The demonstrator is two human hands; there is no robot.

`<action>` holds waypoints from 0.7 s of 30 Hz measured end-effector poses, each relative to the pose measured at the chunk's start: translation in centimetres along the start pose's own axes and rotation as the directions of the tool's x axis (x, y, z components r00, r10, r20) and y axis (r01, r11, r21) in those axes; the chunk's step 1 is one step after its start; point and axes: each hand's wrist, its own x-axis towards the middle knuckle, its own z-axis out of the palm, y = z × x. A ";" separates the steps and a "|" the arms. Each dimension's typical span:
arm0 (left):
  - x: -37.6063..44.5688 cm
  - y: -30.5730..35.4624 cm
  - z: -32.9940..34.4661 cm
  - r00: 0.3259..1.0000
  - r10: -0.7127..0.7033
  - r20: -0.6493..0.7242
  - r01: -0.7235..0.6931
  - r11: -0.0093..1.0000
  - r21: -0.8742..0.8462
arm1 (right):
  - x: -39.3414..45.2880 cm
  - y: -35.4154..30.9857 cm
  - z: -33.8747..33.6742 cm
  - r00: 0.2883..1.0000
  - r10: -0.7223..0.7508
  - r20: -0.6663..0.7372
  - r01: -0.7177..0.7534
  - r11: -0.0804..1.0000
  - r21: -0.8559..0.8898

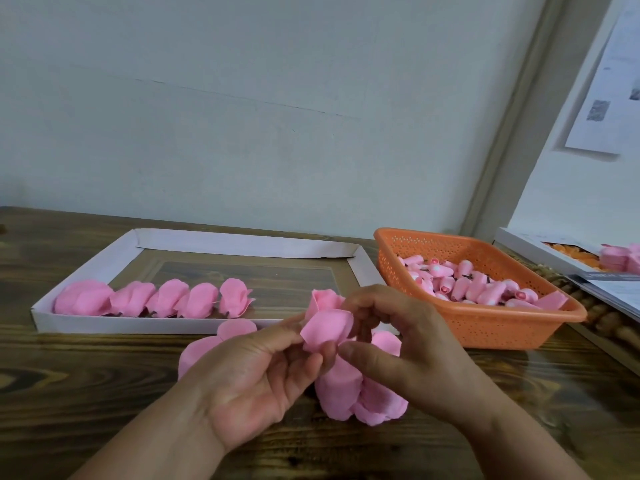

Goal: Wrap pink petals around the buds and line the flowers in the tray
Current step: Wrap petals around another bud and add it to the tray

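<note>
Above the table's middle I hold a half-wrapped pink flower [326, 320]. My left hand [258, 372] pinches its lower part between thumb and fingers. My right hand [398, 348] curls its fingers round the petal from the right side. Loose pink petals [349, 393] lie on the table under my hands, more at the left [221, 337]. The white cardboard tray [242, 242] behind holds a row of several finished pink flowers [156, 299] along its front left edge. An orange basket [485, 323] at the right holds many pink buds [464, 282].
The wooden table [86, 375] runs to a pale wall. At the far right stand a white box [540, 249] with orange and pink pieces and some papers [609, 289]. The tray's right half is bare.
</note>
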 end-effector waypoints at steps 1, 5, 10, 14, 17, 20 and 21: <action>0.0 0.0 0.0 1.000 -0.006 0.001 0.006 1.000 0.000 | 0.1 0.0 -0.1 1.000 0.006 0.015 -0.007 1.000 0.027; -0.1 0.1 0.1 1.000 -0.020 0.018 0.020 1.000 0.021 | 0.4 -0.1 -0.4 1.000 -0.007 0.030 0.004 0.997 0.078; -0.3 0.1 0.2 1.000 -0.026 -0.009 0.026 1.000 0.015 | 0.5 0.0 -0.5 1.000 -0.015 -0.023 0.017 0.992 0.125; -0.4 0.2 0.2 1.000 -0.009 0.013 0.009 0.999 0.037 | 0.3 0.1 -0.1 0.997 -0.008 -0.072 0.022 0.982 0.189; -0.4 0.1 0.2 0.997 0.022 0.075 -0.031 0.991 0.130 | 0.2 -0.1 0.3 0.995 -0.018 -0.095 0.037 0.980 0.195; -0.5 0.0 0.0 0.991 0.069 0.111 -0.089 0.978 0.188 | 0.2 -0.1 0.8 0.988 -0.005 -0.154 0.031 0.986 0.163; -0.5 0.0 0.0 0.990 0.077 0.122 -0.100 0.977 0.191 | 0.2 0.0 1.0 0.983 0.002 -0.185 0.029 0.986 0.162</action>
